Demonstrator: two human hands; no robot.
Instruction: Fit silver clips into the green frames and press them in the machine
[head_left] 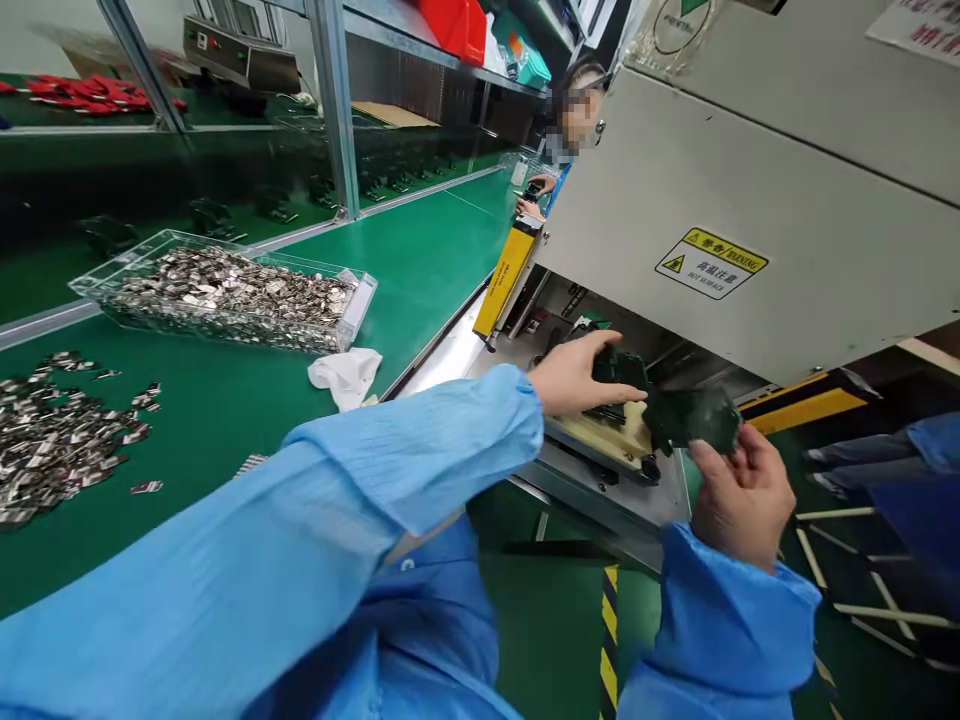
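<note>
My right hand (746,495) pinches a dark, flat, glossy plastic piece (697,415) between thumb and fingers, just off the front of the machine. My left hand (574,375) reaches into the machine's opening, its thumb and fingers closed around a dark plastic part (624,370) there. That part is at a pale yellow fixture (600,440) on the machine's metal bed. The held piece is close beside the fixture; whether it touches the part at my left hand I cannot tell.
A grey machine housing (750,190) with a hot-surface label overhangs my hands. On the green bench (420,240) are a clear tray (360,310) of small metal pieces, a loose metal pile (60,440) and a white cloth (346,375). A co-worker's hands (534,198) show behind the machine.
</note>
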